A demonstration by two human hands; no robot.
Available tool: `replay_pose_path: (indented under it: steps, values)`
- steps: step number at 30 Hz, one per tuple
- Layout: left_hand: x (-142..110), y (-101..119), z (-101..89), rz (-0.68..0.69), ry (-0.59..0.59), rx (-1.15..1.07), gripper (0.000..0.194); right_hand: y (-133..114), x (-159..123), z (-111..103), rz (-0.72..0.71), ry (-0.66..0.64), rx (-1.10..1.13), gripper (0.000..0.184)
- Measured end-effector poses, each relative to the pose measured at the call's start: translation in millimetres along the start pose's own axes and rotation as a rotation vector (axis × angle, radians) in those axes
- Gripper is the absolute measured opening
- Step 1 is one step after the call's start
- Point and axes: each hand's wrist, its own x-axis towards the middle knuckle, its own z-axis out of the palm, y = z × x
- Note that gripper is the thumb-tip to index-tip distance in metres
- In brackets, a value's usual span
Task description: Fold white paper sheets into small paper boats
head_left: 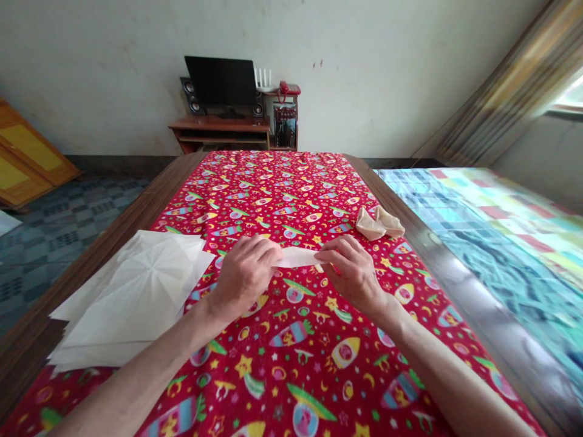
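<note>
Between my two hands a narrow strip of folded white paper [298, 257] is held level above the red patterned cloth. My left hand [248, 270] is closed, its thumb and fingers pinching the strip's left end. At the right end, my right hand [350, 270] pinches the paper in the same way. To the left lies a stack of white paper sheets [132, 297], the top one marked with creases radiating from a centre. Beyond my right hand sits a folded cream paper piece [379, 223] with two puffed lobes.
The red cloth [300, 340] covers a dark wooden table [410, 224]. To the right is a bed [483, 243] with blue and checked covers. A monitor [221, 82] and a red telephone [289, 89] stand on a desk at the far wall. A yellow cabinet [34, 152] is at left.
</note>
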Motion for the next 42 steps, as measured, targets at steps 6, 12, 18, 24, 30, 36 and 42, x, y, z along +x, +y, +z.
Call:
replay_pose_path:
  steps: [6,12,18,24,30,36,42]
  values:
    - [-24.6,5.4,11.6,0.05,-0.198,0.113,0.02,-6.3,-19.0,11.7,-0.178,-0.213,-0.17,0.02]
    - [-53.2,7.3,18.5,-0.002,-0.291,0.0,0.017,-11.5,-29.7,13.6,-0.165,-0.376,-0.131,0.026]
    - [-64.5,-1.1,27.7,-0.179,-0.163,-0.276,0.012,-8.4,-34.9,8.7,-0.029,-0.309,0.109,0.019]
    - [-61.5,-9.6,37.9,-0.375,-0.126,-0.436,0.02,-0.8,-37.9,15.3,0.292,-0.263,0.279,0.021]
    - [-50.8,-10.2,36.0,-0.41,-0.217,-0.269,0.022,-5.6,-32.7,18.4,0.346,-0.269,0.009,0.03]
    - [-44.9,-5.8,32.6,-0.419,-0.272,-0.135,0.022,-8.1,-28.4,14.7,0.336,-0.362,-0.114,0.027]
    - [-42.3,-5.8,33.4,-0.378,-0.224,-0.108,0.014,-7.6,-23.1,14.6,0.342,-0.42,-0.172,0.027]
